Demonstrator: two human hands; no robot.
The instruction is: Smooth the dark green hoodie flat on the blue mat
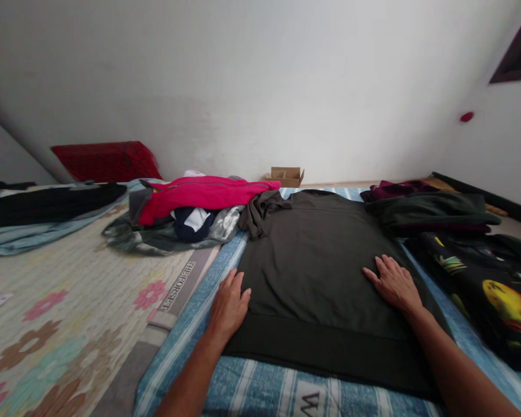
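A dark olive sweatshirt (312,272) lies spread flat, its wide hem towards me and its neckline at the far end. Its left sleeve is bunched up next to the pile of clothes. My left hand (231,304) rests at the sweatshirt's left edge, just above the hem, fingers stretched out. On the right part of the cloth, my right hand (395,282) lies flat with its fingers spread. Neither hand grips anything. The far right sleeve is not clearly visible.
Beneath is a blue striped cloth (186,341) beside a flowered mat (82,307). A heap with a pink garment (200,194) lies at left. Folded dark clothes (434,209) and a black printed garment (495,289) lie at right. A small cardboard box (286,176) stands by the wall.
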